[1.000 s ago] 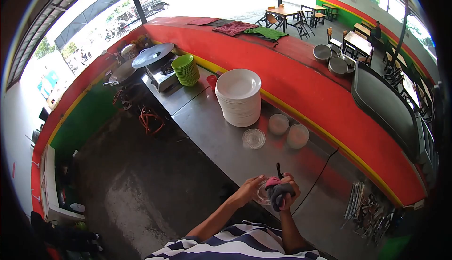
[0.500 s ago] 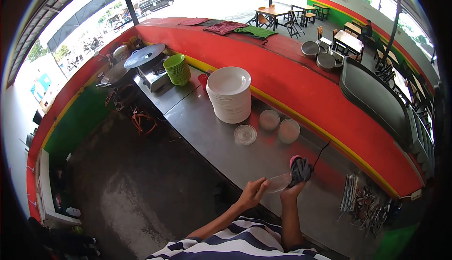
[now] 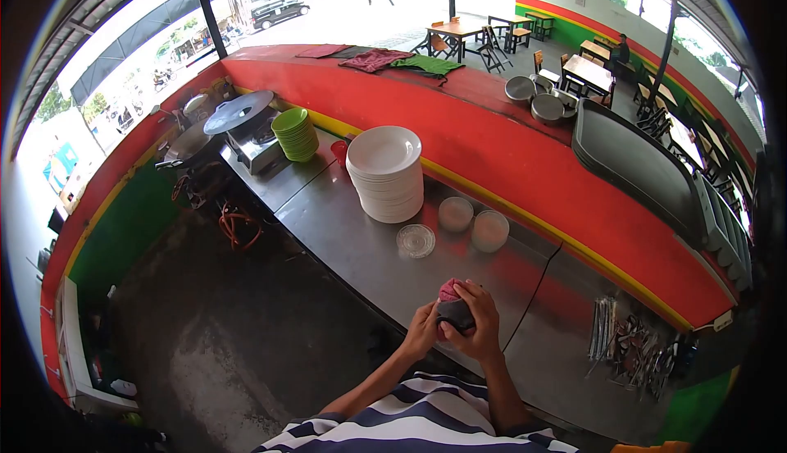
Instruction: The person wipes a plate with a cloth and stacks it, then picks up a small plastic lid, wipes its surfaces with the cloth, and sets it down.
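Note:
Both hands meet over the near edge of the steel counter [image 3: 369,244]. My right hand [image 3: 481,318] is closed around a pink and dark grey cloth [image 3: 454,312], its fingers curled over the top. Against the cloth's left side, my left hand [image 3: 420,332] is closed at the spot where it gripped a clear glass dish a moment ago; the cloth and fingers now hide that dish. Beyond the hands lie a ridged clear glass dish [image 3: 416,241] and two small stacks of clear dishes, a left stack [image 3: 456,214] and a right stack [image 3: 490,232].
A tall stack of white plates [image 3: 385,178] stands farther back, with green bowls [image 3: 295,135] and a stove [image 3: 252,145] behind. Cutlery [image 3: 635,346] lies at the right. Along the red wall [image 3: 492,154] rest metal pots [image 3: 545,107] and grey trays [image 3: 639,170].
The cloth and my right hand have moved left to meet my left hand. The glass dish, visible between the hands before, is now covered. The camera view has shifted slightly.

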The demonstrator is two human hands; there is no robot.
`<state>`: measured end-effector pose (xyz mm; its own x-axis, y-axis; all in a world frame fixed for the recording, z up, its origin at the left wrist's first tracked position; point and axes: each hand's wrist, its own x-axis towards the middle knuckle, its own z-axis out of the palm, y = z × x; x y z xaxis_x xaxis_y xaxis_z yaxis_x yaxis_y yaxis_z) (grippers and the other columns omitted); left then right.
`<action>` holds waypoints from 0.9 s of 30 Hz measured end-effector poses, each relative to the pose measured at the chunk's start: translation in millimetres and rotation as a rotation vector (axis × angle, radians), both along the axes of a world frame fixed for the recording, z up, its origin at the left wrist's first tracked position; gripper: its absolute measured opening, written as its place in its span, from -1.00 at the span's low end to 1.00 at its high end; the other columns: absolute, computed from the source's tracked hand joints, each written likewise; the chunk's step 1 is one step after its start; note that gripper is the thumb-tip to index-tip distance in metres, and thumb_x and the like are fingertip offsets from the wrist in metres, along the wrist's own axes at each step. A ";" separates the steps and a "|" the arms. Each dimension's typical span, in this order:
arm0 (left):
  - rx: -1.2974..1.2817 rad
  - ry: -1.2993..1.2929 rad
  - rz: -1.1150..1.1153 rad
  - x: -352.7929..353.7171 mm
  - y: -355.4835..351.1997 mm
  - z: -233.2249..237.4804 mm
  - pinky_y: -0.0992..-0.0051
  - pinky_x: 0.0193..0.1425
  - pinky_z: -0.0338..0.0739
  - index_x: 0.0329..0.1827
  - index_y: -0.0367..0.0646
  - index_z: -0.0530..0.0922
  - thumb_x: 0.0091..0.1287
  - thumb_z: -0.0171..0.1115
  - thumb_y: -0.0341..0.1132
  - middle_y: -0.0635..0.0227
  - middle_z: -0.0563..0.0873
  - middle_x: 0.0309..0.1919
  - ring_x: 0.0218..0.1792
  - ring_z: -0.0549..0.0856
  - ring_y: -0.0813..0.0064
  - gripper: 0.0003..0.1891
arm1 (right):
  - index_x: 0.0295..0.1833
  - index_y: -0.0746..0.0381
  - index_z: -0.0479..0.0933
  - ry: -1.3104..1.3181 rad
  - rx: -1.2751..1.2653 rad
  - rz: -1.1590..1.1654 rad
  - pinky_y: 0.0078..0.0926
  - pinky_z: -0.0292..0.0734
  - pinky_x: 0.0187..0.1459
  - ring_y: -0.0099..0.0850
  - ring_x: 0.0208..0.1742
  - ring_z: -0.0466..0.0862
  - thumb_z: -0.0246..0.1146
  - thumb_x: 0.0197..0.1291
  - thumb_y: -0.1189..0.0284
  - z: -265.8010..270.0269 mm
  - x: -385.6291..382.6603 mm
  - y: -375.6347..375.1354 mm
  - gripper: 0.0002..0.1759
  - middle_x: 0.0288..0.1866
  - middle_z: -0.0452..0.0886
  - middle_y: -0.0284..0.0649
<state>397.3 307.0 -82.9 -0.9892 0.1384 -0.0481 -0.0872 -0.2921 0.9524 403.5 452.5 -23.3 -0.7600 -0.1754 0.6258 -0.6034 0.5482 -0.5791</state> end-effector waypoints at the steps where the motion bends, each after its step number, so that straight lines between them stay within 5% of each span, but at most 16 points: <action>1: -0.023 -0.021 -0.035 -1.2 -3.4 -1.6 0.62 -0.06 0.56 0.01 -0.39 0.61 0.67 -0.11 -0.04 0.38 0.74 -0.19 -0.22 0.64 0.67 -0.49 | 0.32 0.29 0.50 -0.039 -0.113 0.034 -0.21 0.41 0.34 -0.07 0.31 0.57 0.41 0.00 0.34 -6.3 -1.9 2.2 -0.31 0.27 0.56 0.05; 6: 0.068 -0.209 -0.008 2.7 1.2 48.5 0.52 -0.02 0.61 -0.01 -0.34 0.60 0.66 -0.12 0.02 0.26 0.75 -0.21 -0.18 0.73 0.51 -0.47 | 0.35 0.36 0.44 -0.355 -0.775 0.001 -0.14 0.36 0.41 -0.02 0.37 0.52 0.28 0.22 0.38 -37.5 -3.4 -0.8 -0.41 0.31 0.55 0.02; 11: 0.329 -0.262 0.231 -9.1 15.6 25.0 0.49 -0.03 0.62 -0.03 -0.32 0.58 0.66 -0.13 0.04 0.21 0.74 -0.17 -0.15 0.73 0.48 -0.47 | 0.37 0.37 0.40 0.006 -0.435 -0.091 0.05 0.18 0.50 0.06 0.45 0.45 0.25 0.27 0.33 -51.0 17.3 -22.7 -0.40 0.37 0.52 0.02; 15: 0.190 -0.255 0.052 -7.8 9.4 23.1 0.51 -0.06 0.60 0.00 -0.28 0.59 0.66 -0.13 0.04 0.31 0.70 -0.15 -0.20 0.66 0.60 -0.49 | 0.38 0.31 0.42 0.041 -0.175 -0.151 0.21 0.02 0.54 0.09 0.50 0.39 0.27 0.25 0.28 -58.1 19.9 -19.7 -0.39 0.41 0.49 0.01; 20: 0.144 -0.268 -0.097 -0.7 12.3 10.5 0.53 -0.13 0.58 0.08 -0.26 0.59 0.66 -0.12 0.05 0.46 0.64 -0.23 -0.33 0.54 0.69 -0.49 | 0.29 0.31 0.50 -0.079 -0.452 -0.202 -0.13 0.29 0.43 -0.10 0.38 0.53 0.22 0.32 0.41 -49.0 -9.6 -7.0 -0.55 0.28 0.59 -0.03; 24: 0.026 -0.231 -0.202 -0.1 7.1 -7.6 0.47 -0.02 0.65 0.11 -0.30 0.57 0.65 -0.12 0.05 0.30 0.71 -0.13 -0.20 0.69 0.53 -0.47 | 0.19 0.34 0.53 -0.526 -0.829 -0.160 -0.51 0.45 0.19 -0.44 0.09 0.61 0.09 0.44 0.52 -69.4 -23.8 14.7 -0.72 0.03 0.64 -0.21; 27: 0.190 -0.290 -0.162 -5.4 5.1 9.5 0.32 0.13 0.67 0.13 -0.35 0.55 0.65 -0.11 0.04 0.10 0.73 -0.01 -0.04 0.76 0.28 -0.46 | 0.16 0.33 0.52 -0.454 -0.892 -0.155 -0.56 0.43 0.11 -0.57 -0.02 0.55 0.05 0.53 0.46 -75.3 -19.2 10.7 -0.75 -0.06 0.59 -0.32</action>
